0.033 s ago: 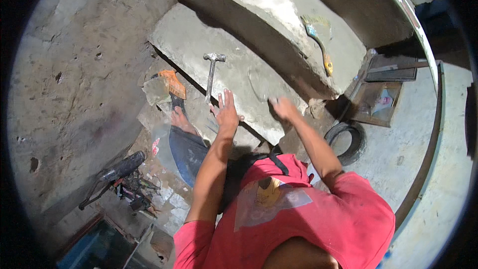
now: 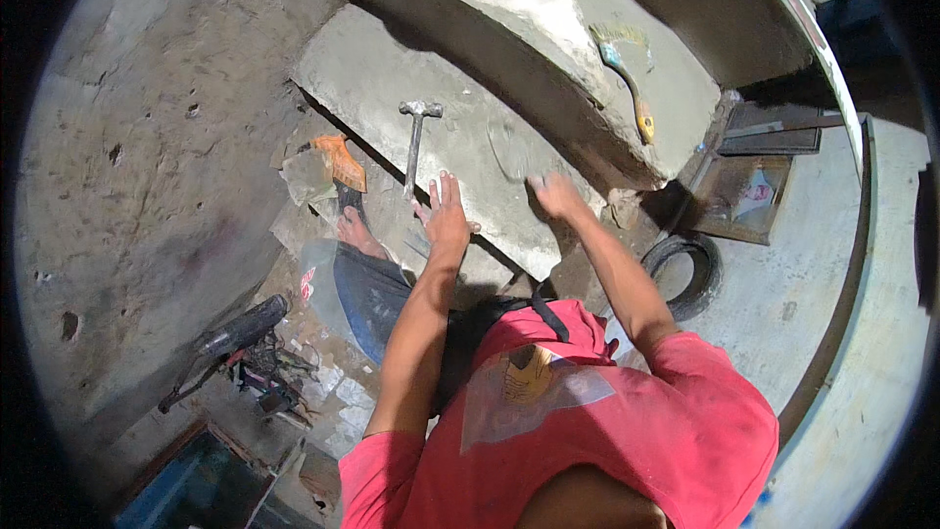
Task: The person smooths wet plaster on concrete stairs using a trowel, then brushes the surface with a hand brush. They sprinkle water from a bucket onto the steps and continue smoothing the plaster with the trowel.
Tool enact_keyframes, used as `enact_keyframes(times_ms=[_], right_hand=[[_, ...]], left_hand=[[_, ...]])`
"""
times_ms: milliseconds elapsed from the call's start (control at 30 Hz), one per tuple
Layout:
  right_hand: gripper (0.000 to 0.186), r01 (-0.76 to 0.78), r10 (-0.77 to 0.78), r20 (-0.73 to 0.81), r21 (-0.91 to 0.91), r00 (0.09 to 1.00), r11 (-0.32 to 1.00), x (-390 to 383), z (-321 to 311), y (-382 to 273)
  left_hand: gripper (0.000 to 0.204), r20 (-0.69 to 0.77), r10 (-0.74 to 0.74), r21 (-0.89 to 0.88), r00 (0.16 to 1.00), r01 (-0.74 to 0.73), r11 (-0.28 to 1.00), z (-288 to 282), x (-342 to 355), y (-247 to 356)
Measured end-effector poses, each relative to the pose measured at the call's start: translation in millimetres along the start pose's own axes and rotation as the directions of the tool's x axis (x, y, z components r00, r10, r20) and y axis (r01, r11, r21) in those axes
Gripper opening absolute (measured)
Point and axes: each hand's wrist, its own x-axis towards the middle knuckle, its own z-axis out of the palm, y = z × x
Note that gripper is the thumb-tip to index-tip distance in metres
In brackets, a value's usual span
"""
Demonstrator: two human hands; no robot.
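Note:
My left hand (image 2: 447, 225) lies with its fingers spread at the front edge of a grey cement step (image 2: 362, 59). Just ahead of it, a hammer (image 2: 415, 142) rests on the step, its head pointing away from me. Over the step's right part, my right hand (image 2: 557, 196) is closed and smeared by motion. A faint curved blur shows on the cement beside its fingers; whether it is a tool in the hand cannot be made out. A brush (image 2: 627, 83) with a yellow-tipped handle lies on the higher step.
A rough wall (image 2: 147, 137) rises on the left. Near my bare foot (image 2: 360, 233) is an orange and black object (image 2: 340, 165). To the right are a tyre (image 2: 697, 274) and a wooden frame (image 2: 739, 201). Scrap (image 2: 269, 362) lies at lower left.
My right hand has shifted slightly away from me over the step, and the faint blur beside it has moved a little. My left hand stays in place.

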Motion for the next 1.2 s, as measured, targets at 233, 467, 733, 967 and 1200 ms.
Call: enact_keyframes(times_ms=[233, 467, 733, 967, 1200], right_hand=[[0.069, -0.148, 0.129, 0.264, 0.057, 0.956, 0.987, -7.1, -15.1, -2.0], [0.074, -0.131, 0.124, 0.085, 0.094, 0.989, 0.987, 25.3, -13.1, 15.9], [0.063, -0.182, 0.186, 0.136, -0.047, 0.973, 0.982, -72.7, -7.7, 74.4], [0.069, -0.128, 0.120, 0.103, 0.070, 0.987, 0.989, -33.5, -31.9, 82.8], [0.067, -0.184, 0.183, 0.067, -0.002, 0.981, 0.983, -80.7, -32.7, 96.5]], left_hand=[[0.120, 0.037, -0.013, 0.025, 0.999, 0.012, 1.000, 11.4, 10.4, -1.4], [0.123, 0.027, -0.036, 0.040, 0.999, 0.035, 0.999, 14.9, 9.8, 0.5], [0.124, 0.033, -0.032, 0.061, 0.999, 0.029, 0.998, 17.2, 14.8, 2.3], [0.124, 0.034, -0.038, 0.050, 0.999, 0.036, 0.998, 17.2, 12.9, 2.3], [0.124, 0.029, -0.041, 0.090, 0.999, 0.038, 0.995, 19.6, 13.9, 2.6]])
